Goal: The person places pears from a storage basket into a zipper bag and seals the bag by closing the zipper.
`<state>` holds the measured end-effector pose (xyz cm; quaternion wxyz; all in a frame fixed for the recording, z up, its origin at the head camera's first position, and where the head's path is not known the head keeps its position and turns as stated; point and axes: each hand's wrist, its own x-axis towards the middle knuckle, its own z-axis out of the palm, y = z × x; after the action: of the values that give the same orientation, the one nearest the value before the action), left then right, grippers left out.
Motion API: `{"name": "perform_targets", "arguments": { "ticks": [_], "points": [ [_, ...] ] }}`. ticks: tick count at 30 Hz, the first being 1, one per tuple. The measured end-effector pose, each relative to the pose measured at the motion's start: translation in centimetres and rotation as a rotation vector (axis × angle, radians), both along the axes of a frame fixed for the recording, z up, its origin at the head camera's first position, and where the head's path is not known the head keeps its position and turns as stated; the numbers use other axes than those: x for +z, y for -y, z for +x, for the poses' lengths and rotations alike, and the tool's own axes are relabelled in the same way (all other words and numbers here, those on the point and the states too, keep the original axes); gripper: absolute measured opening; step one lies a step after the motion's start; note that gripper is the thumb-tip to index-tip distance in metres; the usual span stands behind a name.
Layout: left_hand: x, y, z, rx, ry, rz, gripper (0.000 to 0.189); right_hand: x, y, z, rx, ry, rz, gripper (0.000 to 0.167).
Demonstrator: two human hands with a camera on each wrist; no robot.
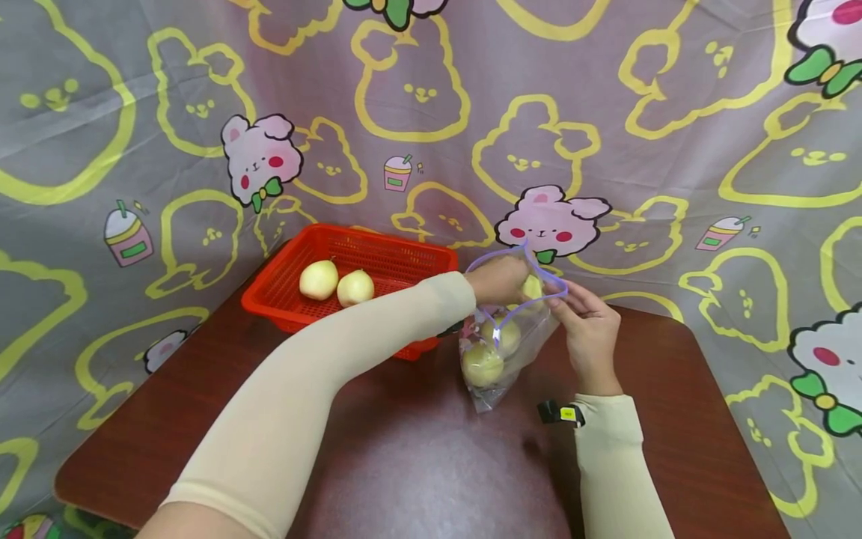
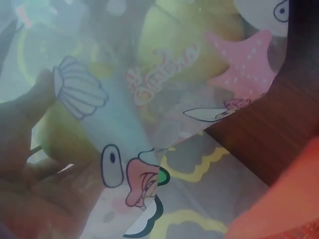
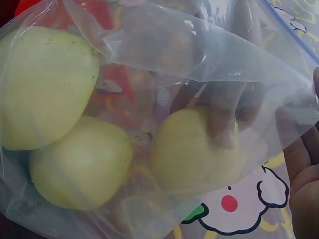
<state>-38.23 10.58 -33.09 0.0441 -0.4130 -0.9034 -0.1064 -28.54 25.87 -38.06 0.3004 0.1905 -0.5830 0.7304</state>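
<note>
Two pears low in clear bag; left hand, inside, grips third pear; right hand pinches purple rim. Red basket holds two more pears.

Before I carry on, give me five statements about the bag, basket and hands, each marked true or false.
Two pears show in the red basket. True.
The left hand holds a pear in the mouth of the clear bag. True.
The right hand grips the bag's edge. True.
The bag is zipped shut. False: its mouth is open.
In the head view, the basket is right of the bag. False: it is left.
</note>
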Motion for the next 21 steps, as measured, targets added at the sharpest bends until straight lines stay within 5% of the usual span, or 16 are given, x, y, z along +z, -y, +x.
{"name": "perform_targets", "arguments": {
  "ticks": [3,9,18,21],
  "points": [
    [-0.5,-0.5,0.1,0.022,-0.01,-0.033,0.039,-0.1,-0.1,-0.1,-0.001,0.007,0.003,0.031],
    [-1.5,-1.2,0.2,0.024,0.034,-0.053,0.086,-0.3,-0.3,-0.2,0.01,0.0,-0.011,0.031],
    [-2.7,-1.8,0.0,0.025,0.09,0.021,0.043,-0.3,-0.5,-0.4,0.009,-0.007,-0.002,0.03],
    [-2.7,-2.3,-0.1,0.058,0.089,-0.008,0.046,-0.2,-0.7,-0.4,-0.008,0.001,0.003,0.03]
  ]
}}
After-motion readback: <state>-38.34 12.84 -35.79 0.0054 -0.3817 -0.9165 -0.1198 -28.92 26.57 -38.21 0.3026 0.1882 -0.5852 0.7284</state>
